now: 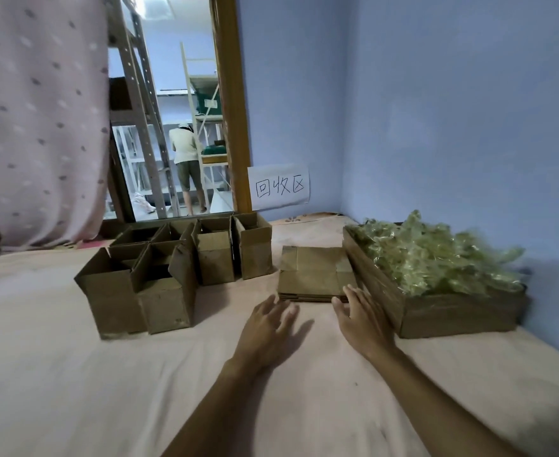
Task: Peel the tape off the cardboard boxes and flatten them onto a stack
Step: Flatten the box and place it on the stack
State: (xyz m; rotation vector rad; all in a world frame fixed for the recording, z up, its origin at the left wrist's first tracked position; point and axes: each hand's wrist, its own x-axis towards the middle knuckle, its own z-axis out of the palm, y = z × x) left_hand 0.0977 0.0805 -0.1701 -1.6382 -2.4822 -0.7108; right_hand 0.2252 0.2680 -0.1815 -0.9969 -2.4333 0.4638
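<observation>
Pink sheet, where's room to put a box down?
Bare: the near pink sheet, left of the left hand, before the upright boxes; a narrow strip between those boxes and the flattened stack. Crowded: stack close beside the tape-filled box.

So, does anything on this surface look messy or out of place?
Mostly tidy. The crumpled tape is heaped above the rim of its cardboard tray on the right, nearly spilling. The flattened stack lies square; the open boxes stand upright.
</observation>
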